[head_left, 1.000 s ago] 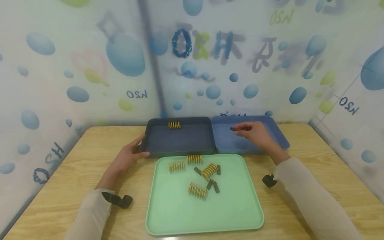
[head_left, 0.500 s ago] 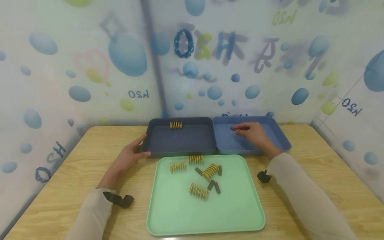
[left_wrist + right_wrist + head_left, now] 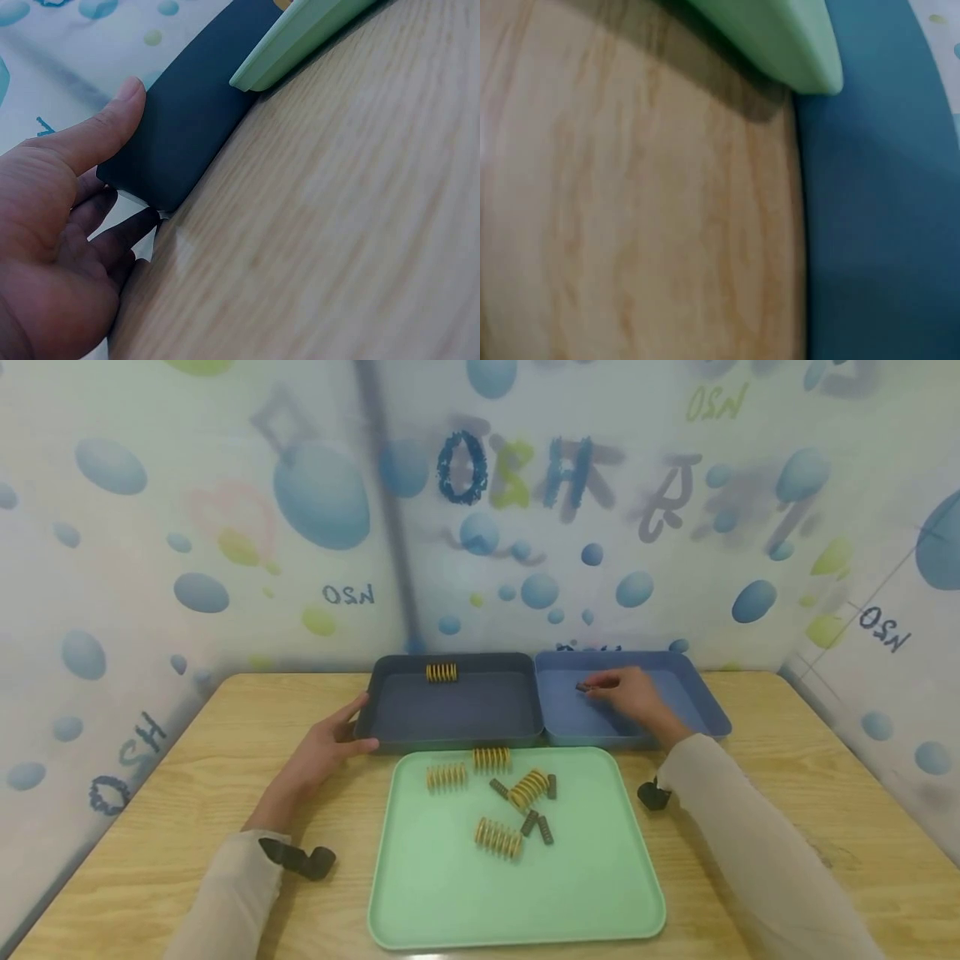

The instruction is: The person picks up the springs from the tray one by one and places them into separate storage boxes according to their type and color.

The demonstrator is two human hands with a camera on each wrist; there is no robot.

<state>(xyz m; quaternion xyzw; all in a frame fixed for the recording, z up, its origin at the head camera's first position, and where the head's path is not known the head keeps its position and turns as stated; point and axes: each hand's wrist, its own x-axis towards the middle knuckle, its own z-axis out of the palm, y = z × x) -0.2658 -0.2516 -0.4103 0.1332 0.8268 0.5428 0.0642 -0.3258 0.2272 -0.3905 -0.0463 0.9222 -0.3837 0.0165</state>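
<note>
Nearest, the flat mint-green plastic tray (image 3: 517, 877) carries ribbed yellow coil springs (image 3: 497, 837) and small dark springs (image 3: 545, 829). At ten o'clock, the left hand (image 3: 322, 753) steadies the dark grey matte bin (image 3: 450, 710), thumb on its wall. At one o'clock, the right hand (image 3: 633, 693) pinches a short dark spring (image 3: 581, 687) low inside the smooth blue bin (image 3: 592, 718); letting go there seems the next call.

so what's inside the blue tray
One small dark spring, pinched by the right hand over the blue tray. The hand and sleeve cover part of the floor, so more could lie there.
</note>
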